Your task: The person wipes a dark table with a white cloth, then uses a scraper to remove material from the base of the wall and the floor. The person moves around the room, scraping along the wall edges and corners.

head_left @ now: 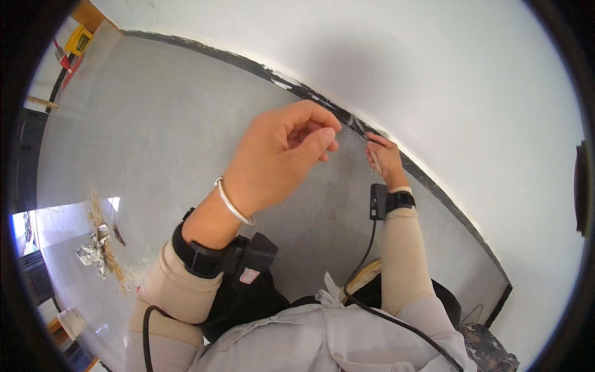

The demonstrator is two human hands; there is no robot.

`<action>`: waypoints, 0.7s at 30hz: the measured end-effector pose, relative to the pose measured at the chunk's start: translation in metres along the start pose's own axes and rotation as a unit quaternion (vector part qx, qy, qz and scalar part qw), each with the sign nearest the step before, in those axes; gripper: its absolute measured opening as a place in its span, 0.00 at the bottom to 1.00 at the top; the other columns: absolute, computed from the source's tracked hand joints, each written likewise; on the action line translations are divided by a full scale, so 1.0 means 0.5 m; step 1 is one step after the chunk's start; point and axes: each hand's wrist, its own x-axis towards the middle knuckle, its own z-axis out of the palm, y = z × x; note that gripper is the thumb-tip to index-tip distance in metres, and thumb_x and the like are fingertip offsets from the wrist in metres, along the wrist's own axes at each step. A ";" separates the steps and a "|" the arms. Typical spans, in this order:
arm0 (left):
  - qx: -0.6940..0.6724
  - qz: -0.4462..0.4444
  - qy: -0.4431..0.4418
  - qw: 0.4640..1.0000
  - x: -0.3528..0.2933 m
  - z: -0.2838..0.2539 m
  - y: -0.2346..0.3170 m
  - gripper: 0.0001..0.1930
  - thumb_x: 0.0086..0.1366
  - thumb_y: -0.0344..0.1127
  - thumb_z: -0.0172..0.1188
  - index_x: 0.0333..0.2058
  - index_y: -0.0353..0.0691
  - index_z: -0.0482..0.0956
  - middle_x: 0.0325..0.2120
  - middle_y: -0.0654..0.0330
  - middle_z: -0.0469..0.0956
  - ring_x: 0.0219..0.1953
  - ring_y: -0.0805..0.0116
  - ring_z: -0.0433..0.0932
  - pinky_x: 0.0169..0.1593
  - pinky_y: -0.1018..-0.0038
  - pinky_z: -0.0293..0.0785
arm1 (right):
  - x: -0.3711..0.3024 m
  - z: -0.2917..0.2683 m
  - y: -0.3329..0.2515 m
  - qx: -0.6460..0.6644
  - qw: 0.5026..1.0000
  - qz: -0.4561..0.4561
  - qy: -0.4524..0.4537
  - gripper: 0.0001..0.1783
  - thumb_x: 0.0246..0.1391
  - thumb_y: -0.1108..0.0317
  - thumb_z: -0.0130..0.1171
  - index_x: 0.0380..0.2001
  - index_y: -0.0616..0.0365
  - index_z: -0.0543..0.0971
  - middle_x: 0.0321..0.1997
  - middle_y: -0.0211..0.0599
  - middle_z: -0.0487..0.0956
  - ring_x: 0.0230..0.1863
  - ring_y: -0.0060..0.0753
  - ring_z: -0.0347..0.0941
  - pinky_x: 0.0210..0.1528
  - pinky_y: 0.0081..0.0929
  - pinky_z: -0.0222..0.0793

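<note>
Grey floor meets white wall along a dark strip, where, just upper right of centre, the right hand grips what looks like a scraper (the left hand half-curls, apparently empty), so scraping seems in hand, next calling for a steady stroke.

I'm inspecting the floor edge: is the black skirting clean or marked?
Marked: white patches show on the black skirting beyond the left hand.

We view gray floor, white wall w/ white-flecked blk skirting; our sleeves show beige, shirt lt gray, bangle silver, wrist straps blk, fabric mottled dk.
</note>
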 end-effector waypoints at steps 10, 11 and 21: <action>0.005 -0.021 0.006 1.000 0.011 -0.019 -0.012 0.08 0.63 0.33 0.53 0.37 0.35 0.75 0.26 0.61 0.77 0.29 0.76 0.76 0.34 0.81 0.74 | 0.004 0.008 0.015 0.027 1.000 0.000 0.001 0.20 0.51 0.73 0.53 0.49 0.63 0.72 0.22 0.33 0.74 0.16 0.21 0.65 0.15 0.20 0.58; -0.003 -0.020 0.004 1.000 0.016 -0.017 -0.015 0.08 0.63 0.33 0.53 0.37 0.35 0.75 0.26 0.61 0.77 0.29 0.76 0.76 0.34 0.81 0.74 | 0.023 0.025 0.012 0.022 1.000 -0.001 -0.006 0.20 0.51 0.73 0.53 0.49 0.63 0.72 0.22 0.33 0.74 0.16 0.21 0.65 0.15 0.20 0.58; -0.013 -0.032 0.011 0.999 0.025 -0.026 -0.030 0.08 0.63 0.32 0.52 0.37 0.35 0.75 0.26 0.61 0.77 0.28 0.76 0.76 0.34 0.81 0.74 | 0.028 0.025 0.025 0.059 0.998 0.000 -0.005 0.19 0.51 0.74 0.52 0.48 0.61 0.72 0.23 0.33 0.74 0.16 0.21 0.65 0.15 0.19 0.60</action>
